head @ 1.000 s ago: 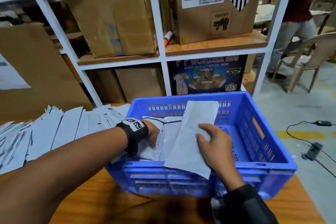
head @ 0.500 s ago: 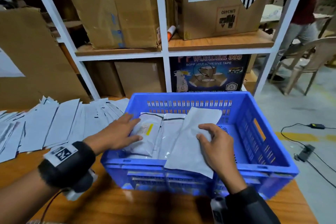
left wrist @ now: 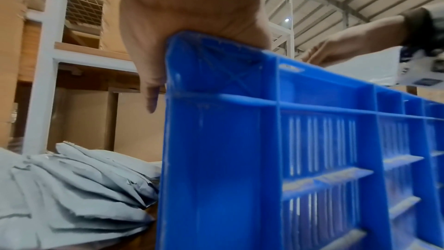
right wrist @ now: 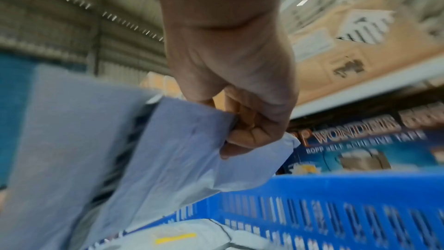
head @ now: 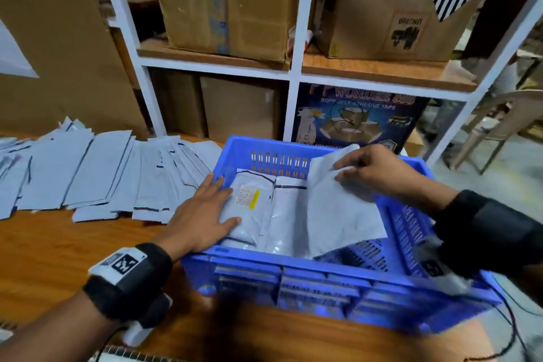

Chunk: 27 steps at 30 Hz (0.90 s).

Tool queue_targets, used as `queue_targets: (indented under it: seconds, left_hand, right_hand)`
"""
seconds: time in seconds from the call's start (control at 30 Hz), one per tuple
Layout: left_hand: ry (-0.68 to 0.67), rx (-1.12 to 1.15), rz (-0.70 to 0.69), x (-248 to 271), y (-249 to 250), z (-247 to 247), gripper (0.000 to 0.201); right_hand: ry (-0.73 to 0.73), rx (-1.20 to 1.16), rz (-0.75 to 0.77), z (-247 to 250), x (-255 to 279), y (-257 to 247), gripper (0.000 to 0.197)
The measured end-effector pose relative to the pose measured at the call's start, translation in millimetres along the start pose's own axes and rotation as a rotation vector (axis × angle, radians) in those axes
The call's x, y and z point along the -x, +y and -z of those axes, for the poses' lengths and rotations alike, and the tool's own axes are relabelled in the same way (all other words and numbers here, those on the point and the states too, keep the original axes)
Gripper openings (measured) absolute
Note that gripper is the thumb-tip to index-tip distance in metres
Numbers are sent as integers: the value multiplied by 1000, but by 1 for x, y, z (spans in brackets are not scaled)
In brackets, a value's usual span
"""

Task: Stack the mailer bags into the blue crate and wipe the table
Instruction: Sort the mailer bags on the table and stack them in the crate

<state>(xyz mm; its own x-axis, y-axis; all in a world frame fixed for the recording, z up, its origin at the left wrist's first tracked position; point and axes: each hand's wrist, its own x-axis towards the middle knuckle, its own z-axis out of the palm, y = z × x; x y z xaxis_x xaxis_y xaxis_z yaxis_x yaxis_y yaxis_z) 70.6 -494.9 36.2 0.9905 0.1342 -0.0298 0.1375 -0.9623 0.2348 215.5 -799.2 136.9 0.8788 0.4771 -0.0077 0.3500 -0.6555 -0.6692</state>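
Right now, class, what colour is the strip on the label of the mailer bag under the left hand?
Yellow strip on the white label; the head view shows it best.

Warehouse, shelving (head: 294, 73), cardboard cartons (head: 229, 3), tape box (head: 355, 117)

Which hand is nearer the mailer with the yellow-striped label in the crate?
Left. The left hand rests flat on that labelled mailer; the right hand pinches a different mailer over the blue crate's far right side.
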Motion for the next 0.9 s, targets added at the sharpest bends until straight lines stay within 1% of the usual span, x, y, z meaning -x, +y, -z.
queue_targets:
  seconds: [0.07,0.13,0.23,0.37,0.43,0.5,0.57,0.63,0.67,0.7,0.73,0.8,0.83,0.87,0.9]
  left_hand:
    - [-3,-7,5,0,0,0,77]
    - [-9,-11,9,1,0,0,77]
    - [-6,-16,14,1,0,1,76]
    - [-4,-19,23,0,-2,-2,76]
    - [-5,-11,30,1,-2,-2,75]
    - [-2,-3,32,0,-1,-2,74]
    - [5,5,29,0,-2,-3,74]
    - [2,9,32,-1,-3,-4,74]
    - [1,8,34,-1,-3,-4,74]
    - [-1,7,35,-2,-3,-4,74]
    - [-3,5,37,-2,-3,-4,74]
    - [-6,0,38,-2,-2,-4,73]
    - [-6,-2,38,-2,-2,-3,73]
    - [-7,-4,35,-2,-2,-3,73]
    - [-9,-4,32,-1,-2,-3,72]
  right_hand:
    - [-99,-16,17,3,-25,-11,14]
    - [-251,-32,8,-4,-45,-17,17]
    - [-437,-2,-78,-35,-65,-10,26]
    - [-595,56,-188,-91,-70,15,35]
    - [-646,74,-248,-113,-64,25,38]
    - [-677,89,-275,-126,-57,29,43]
    - [-711,55,-305,-129,-53,28,55]
    - [-763,45,-308,-125,-53,26,80]
    - [-781,120,-277,-121,-55,25,92]
    - [-770,274,-218,-117,-57,23,100]
    - [-728,493,-138,-113,-58,20,105]
    - [-559,967,45,-108,-59,17,116]
    - [-489,1097,102,-108,-59,16,121]
    - [-469,1138,125,-111,-58,17,124]
    - [-494,1126,113,-117,-57,20,125]
